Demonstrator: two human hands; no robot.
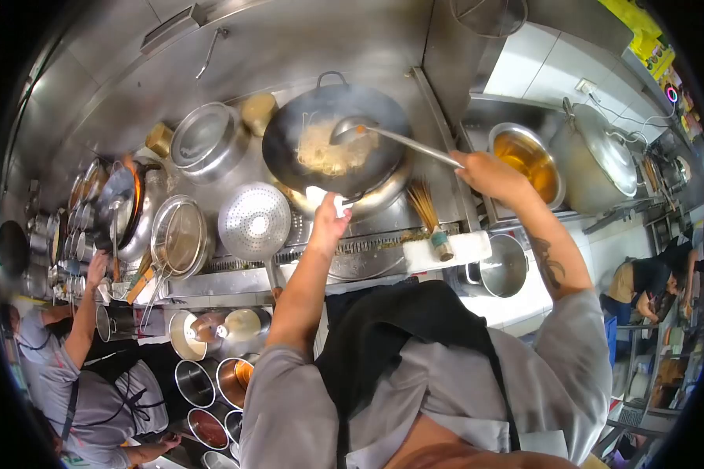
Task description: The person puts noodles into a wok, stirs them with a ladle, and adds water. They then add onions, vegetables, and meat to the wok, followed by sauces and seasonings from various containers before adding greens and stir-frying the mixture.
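A black wok (289, 129) sits on the stove in front of me, with pale noodles (321, 152) steaming inside it. My left hand (330, 217) is closed round the wok's near handle through a folded white cloth (318, 195). To the right, my right hand (489, 176) grips the long handle of a metal ladle (414, 146). The ladle's bowl rests in or just over the noodles; steam blurs the contact. A perforated skimmer (254, 223) lies left of my left hand. Below the ladle handle is a bamboo wok brush (426, 215).
A pot of amber liquid (516, 160) and a large lidded pot (594, 160) stand at right. Wire strainers (178, 238) and a lidded pan (203, 141) are at left. A co-worker (109, 391) works at another wok there; sauce containers (209, 426) stand below.
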